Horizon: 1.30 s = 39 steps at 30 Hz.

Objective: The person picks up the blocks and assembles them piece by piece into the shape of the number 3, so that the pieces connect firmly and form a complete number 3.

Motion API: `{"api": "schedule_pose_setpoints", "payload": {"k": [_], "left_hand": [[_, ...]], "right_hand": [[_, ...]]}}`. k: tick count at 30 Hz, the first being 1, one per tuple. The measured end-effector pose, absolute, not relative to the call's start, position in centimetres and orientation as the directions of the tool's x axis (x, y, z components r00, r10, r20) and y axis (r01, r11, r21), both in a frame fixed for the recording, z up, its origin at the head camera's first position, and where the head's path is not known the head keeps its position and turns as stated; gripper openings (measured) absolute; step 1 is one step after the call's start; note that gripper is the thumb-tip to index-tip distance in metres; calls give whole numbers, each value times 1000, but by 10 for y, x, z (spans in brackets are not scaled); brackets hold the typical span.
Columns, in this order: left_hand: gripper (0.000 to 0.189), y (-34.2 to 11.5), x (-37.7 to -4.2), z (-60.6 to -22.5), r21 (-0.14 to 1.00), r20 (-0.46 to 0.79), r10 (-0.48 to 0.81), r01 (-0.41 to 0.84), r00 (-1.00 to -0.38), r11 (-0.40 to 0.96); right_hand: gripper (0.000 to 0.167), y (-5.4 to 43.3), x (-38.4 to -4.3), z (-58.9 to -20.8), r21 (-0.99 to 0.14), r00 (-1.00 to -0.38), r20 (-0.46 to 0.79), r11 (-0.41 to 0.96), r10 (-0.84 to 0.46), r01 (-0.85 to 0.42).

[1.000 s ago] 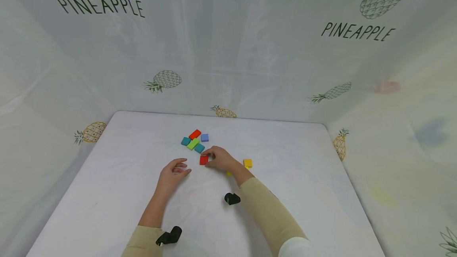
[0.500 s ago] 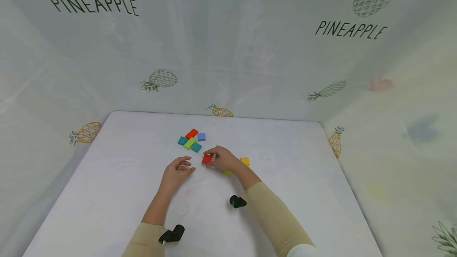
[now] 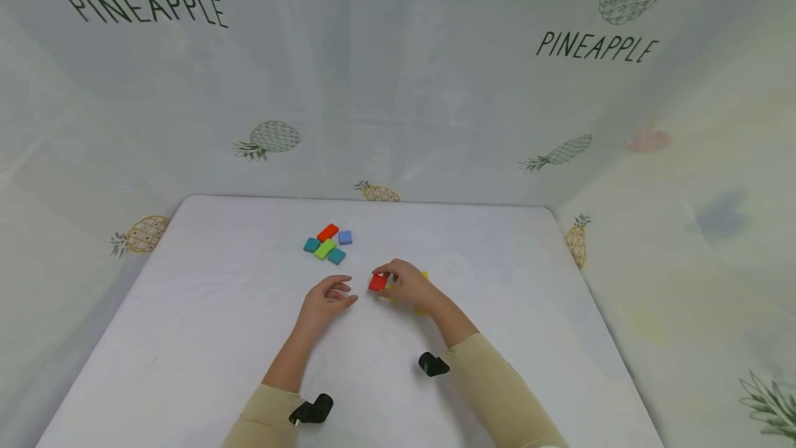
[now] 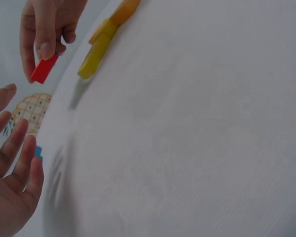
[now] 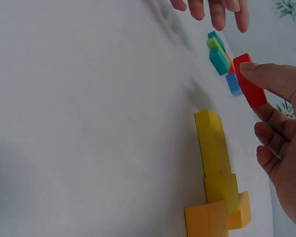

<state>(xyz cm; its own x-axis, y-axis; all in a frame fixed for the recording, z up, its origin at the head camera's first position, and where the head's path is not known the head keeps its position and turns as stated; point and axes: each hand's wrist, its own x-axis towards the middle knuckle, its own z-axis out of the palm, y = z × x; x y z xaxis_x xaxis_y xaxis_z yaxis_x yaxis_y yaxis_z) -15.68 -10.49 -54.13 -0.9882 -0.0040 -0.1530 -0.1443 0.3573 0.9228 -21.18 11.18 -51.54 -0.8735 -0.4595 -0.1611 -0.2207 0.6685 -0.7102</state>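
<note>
My right hand [image 3: 407, 284] pinches a red block [image 3: 377, 283] between thumb and fingers. In the right wrist view the block is held above the table, its long side tilted. Below that hand lies a row of blocks, partly hidden by it in the head view: a long yellow block [image 5: 213, 143], a shorter yellow block [image 5: 222, 191] and orange blocks [image 5: 206, 219] at the near end. To the left, my left hand [image 3: 327, 301] hovers with its fingers spread loosely and holds nothing, its fingertips a short way from the red block.
Farther back on the white table [image 3: 218, 310] lies a loose cluster: an orange-red block [image 3: 327, 232], a blue block [image 3: 345, 237], a light green block [image 3: 325, 249] and two teal blocks [image 3: 336, 256]. A pineapple-print curtain [image 3: 404, 88] surrounds the table's back and sides.
My right hand has carried the red block to the right, away from the cluster and over the yellow blocks. My left hand has drifted right with it. The head view has shifted slightly.
</note>
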Motion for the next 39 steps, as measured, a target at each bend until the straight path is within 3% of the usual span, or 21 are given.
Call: {"api": "schedule_pose_setpoints", "payload": {"k": [14,39], "left_hand": [[41,-75,-161,-547,912,-117,53,-86,-992,400],[37,-44,-181,-560,850,-31,85,19,-996,526]], "right_hand": [[38,148,-192,-517,-692,-900,-79,673,-428,-260],[34,185,-150,-545,-800,-970,-16,585,-242,-133]]}}
